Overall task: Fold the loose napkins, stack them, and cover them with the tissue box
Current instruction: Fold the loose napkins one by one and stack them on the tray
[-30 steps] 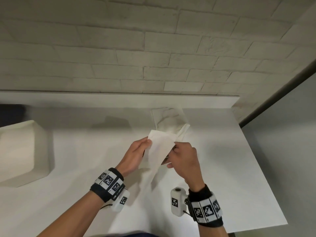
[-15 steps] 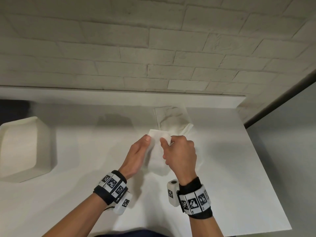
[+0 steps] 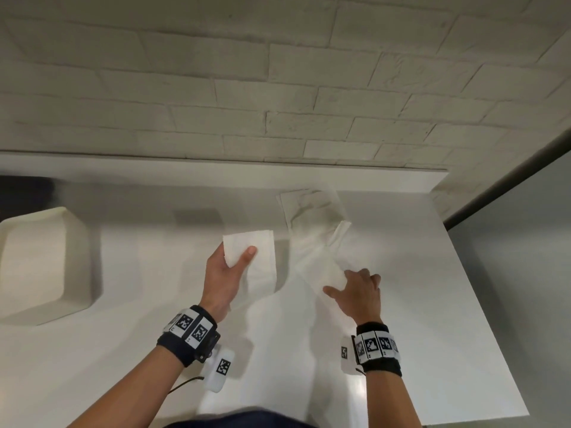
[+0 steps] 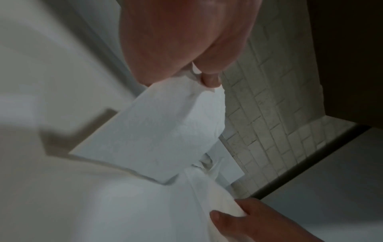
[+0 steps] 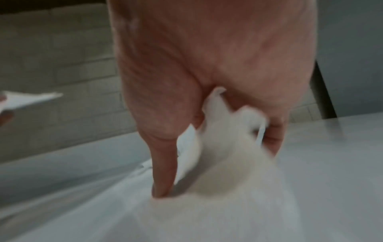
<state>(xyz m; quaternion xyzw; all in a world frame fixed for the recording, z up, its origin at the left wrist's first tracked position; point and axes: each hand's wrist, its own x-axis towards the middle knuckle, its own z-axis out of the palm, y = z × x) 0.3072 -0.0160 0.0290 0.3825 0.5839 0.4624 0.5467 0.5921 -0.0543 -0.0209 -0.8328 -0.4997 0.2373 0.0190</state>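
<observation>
My left hand (image 3: 238, 257) holds a folded white napkin (image 3: 251, 253) above the white table (image 3: 432, 304), thumb on top and fingers beneath; in the left wrist view the thumb (image 4: 210, 81) pinches the folded napkin (image 4: 153, 131) at its edge. To its right, my right hand (image 3: 350, 282) grips a loose napkin (image 3: 321, 257) that lies stretched on the table; the right wrist view shows this napkin (image 5: 223, 144) bunched between thumb and fingers. Another crumpled napkin (image 3: 312, 205) lies behind it near the wall. The white tissue box (image 3: 37, 261) stands at the far left, open side up.
A white brick wall (image 3: 278, 88) and a low ledge (image 3: 216, 173) close the back of the table. The table's right edge (image 3: 482, 304) drops off beside a grey floor. A dark object (image 3: 21, 189) sits behind the tissue box.
The hands have parted. My left hand has kept the folded napkin and moved it left; my right hand has let go, moved right and down, and taken hold of the loose napkin.
</observation>
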